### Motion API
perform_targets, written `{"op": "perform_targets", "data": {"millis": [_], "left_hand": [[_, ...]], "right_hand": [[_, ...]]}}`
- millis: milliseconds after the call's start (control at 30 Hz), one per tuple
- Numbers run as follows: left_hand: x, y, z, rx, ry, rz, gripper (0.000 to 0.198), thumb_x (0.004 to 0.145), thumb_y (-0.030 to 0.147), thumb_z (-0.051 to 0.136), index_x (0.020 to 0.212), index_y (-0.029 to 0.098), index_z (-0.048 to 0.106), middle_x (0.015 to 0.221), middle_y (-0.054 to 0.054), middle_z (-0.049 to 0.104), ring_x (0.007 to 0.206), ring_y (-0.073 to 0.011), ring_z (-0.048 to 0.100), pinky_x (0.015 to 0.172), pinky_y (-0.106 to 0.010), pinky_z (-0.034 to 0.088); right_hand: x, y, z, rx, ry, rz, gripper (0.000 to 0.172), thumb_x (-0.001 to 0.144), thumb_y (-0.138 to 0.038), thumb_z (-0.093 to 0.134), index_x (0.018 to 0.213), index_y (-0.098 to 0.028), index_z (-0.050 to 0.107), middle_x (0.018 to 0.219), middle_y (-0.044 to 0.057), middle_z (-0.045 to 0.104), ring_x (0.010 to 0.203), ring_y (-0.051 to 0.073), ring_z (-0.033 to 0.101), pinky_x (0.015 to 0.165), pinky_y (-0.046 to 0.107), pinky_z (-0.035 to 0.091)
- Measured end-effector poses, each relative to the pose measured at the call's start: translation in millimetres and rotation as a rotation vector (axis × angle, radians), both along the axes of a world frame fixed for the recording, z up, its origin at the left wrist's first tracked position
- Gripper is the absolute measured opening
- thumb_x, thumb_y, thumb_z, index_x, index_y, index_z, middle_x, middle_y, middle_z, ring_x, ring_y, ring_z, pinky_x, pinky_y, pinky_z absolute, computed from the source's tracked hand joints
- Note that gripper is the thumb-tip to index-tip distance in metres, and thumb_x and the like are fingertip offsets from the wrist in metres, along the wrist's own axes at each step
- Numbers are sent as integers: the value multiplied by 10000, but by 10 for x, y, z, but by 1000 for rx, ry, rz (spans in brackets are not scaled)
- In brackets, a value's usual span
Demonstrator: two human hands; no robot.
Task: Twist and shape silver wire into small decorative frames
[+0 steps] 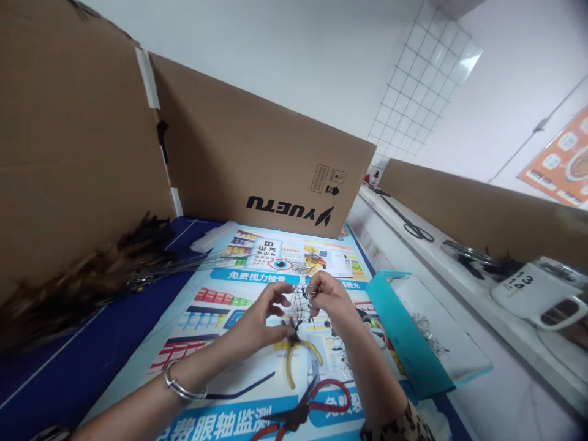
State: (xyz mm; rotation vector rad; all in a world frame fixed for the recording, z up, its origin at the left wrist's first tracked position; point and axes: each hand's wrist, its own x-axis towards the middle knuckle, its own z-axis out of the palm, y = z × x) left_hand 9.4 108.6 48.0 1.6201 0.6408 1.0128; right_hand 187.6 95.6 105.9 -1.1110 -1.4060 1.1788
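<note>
My left hand (260, 323) and my right hand (328, 299) meet over a printed poster mat (215, 324). Both pinch a small tangle of thin wire with a dark tuft (299, 306) between their fingertips. The left thumb and finger close on the dark tuft low down. Higher up, the right fingers grip the wire loops. A silver bangle (180, 384) circles my left wrist. Just under my hands lie yellow-handled pliers (301, 358). Red-handled scissors (312, 407) lie nearer to me.
A heap of dark brown feathers (87, 278) with wire stems lies at the left. Cardboard walls (257, 171) stand behind. A teal box lid (404, 334) holding wire bits sits at the right. A white mug (535, 294) and black scissors (413, 228) rest on the right ledge.
</note>
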Motion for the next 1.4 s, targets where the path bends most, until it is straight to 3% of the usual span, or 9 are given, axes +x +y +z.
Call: {"op": "perform_targets", "data": {"millis": [300,600,833,1067,1400], "left_hand": [[-16,-4,-76,75,-103,-9,383,701,165,664,1039,266,513,1303,-70,363,1211,-266,368,945,-412,392],[-74,48,-101,112,-105,-64,499,686,165,683,1124,325,506,1357,-49,256,1260,-276,293,947,-417,405],[-90,82,-130,94,-74,-100,539,659,206,719,1130,351,501,1338,-36,225,1257,-281,283,944,-422,403],[-62,77,-156,-100,-239,-126,482,668,220,717,1102,324,535,1335,-27,251,1242,-276,314,965,-426,377],[-39,-57,-29,-393,-412,-161,361,696,209,684,1038,260,579,1381,-31,352,1244,-285,343,991,-436,315]], "right_hand": [[-39,46,75,-95,30,5,140,545,-95,490,660,-175,490,577,-54,480,402,63,414,352,179,368],[-142,63,160,-104,10,21,154,538,-92,496,667,-176,495,583,-52,494,429,64,413,362,176,378],[-163,94,127,-91,-13,63,147,555,-83,512,672,-171,513,609,-45,505,438,66,435,374,179,382],[-144,105,131,-142,67,95,157,545,-83,506,674,-171,503,591,-46,497,406,62,429,369,181,374],[-181,148,76,-168,11,95,138,559,-93,516,673,-169,499,554,-59,496,360,52,406,344,174,356]]}}
